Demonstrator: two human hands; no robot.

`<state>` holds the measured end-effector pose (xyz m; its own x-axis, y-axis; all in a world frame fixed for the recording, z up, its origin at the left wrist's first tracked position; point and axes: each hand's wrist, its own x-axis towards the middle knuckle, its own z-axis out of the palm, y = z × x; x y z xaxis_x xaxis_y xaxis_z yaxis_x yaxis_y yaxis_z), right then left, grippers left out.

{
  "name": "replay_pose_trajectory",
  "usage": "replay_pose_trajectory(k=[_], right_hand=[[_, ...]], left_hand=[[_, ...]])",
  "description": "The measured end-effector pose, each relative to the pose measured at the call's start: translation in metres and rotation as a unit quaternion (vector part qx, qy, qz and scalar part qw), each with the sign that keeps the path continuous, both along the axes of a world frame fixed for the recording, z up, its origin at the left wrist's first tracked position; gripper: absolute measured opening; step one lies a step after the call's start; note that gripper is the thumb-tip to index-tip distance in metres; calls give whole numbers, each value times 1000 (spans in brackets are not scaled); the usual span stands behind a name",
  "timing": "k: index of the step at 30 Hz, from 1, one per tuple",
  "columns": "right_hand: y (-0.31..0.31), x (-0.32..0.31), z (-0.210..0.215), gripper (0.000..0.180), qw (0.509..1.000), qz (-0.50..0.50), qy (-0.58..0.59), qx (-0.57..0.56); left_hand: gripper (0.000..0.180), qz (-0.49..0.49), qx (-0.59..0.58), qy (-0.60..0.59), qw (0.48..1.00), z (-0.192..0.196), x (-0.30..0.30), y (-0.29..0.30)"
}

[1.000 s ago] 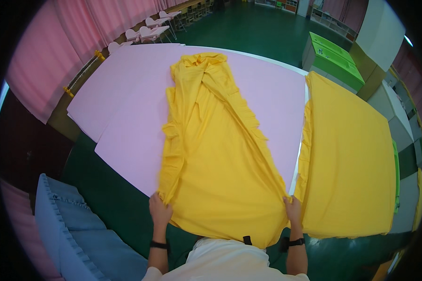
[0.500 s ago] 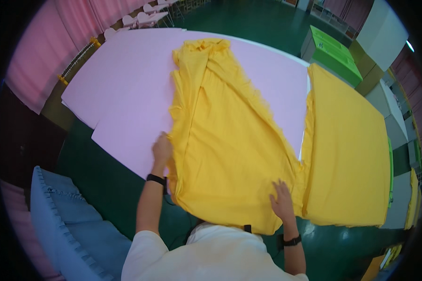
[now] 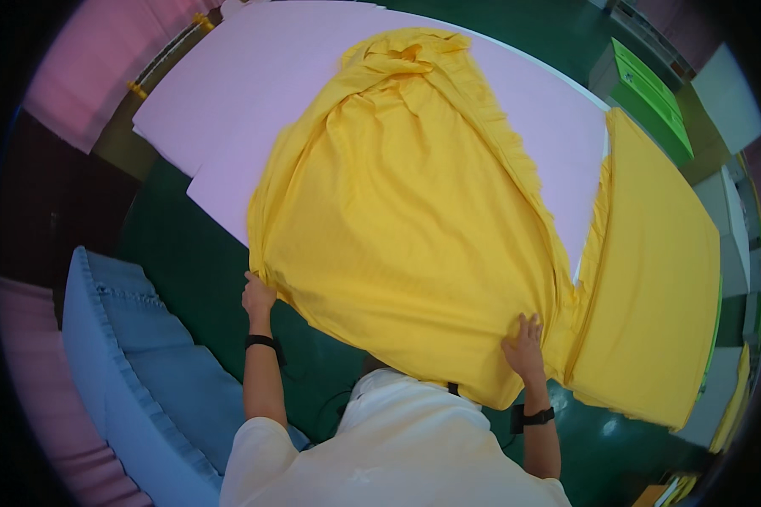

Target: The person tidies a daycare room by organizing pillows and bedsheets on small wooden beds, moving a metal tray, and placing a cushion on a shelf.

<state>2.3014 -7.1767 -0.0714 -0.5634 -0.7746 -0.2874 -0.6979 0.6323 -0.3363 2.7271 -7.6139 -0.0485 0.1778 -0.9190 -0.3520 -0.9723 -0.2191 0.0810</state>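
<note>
A large yellow cloth cover [image 3: 414, 228] with gathered, frilled edges lies over the pale pink tabletop [image 3: 203, 110], its far end bunched up. At the cover's near left corner, my left hand [image 3: 259, 297] has its fingers closed on the edge and holds it out past the table. Farther right, my right hand [image 3: 526, 348] rests on the cover's near part with its fingers spread. Close to my body the near edge of the cover hangs in front of my white shirt. Whatever lies under the fabric is hidden.
To the right stands a block covered in smooth yellow fabric [image 3: 651, 279]. A blue padded seat [image 3: 156, 355] is at lower left, on the dark green floor [image 3: 173, 241]. Pink curtains [image 3: 93, 68] hang at the far left. A green-topped cabinet [image 3: 647, 97] stands at far right.
My left hand has drawn the cover's left edge outward to the left and nearer, so the cloth spreads wider. My right hand stays on the cloth. The view has shifted.
</note>
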Motion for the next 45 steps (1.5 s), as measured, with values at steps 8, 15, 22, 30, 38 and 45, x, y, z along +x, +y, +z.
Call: replay_pose_trajectory(k=[8, 15, 22, 30, 38, 45], right_hand=[[-4, -13, -4, 78, 956, -273, 70, 78], [-6, -19, -19, 66, 940, -279, 152, 125], [-171, 107, -1, 62, 975, -196, 101, -27], [-261, 189, 4, 78, 958, -233, 74, 149], [-268, 182, -2, 79, 939, -274, 64, 196], [-375, 259, 12, 41, 946, -276, 154, -65]], left_hand=[[60, -178, -236, 160, 942, 36, -3, -57], [76, 42, -56, 473, 879, 13, -15, -208], [56, -300, 139, 473, 816, -23, -28, -282], [22, -115, -45, 412, 903, 7, 134, -374], [30, -141, -87, 26, 986, -10, 174, -332], [55, -437, -106, 253, 856, 6, 87, -439]])
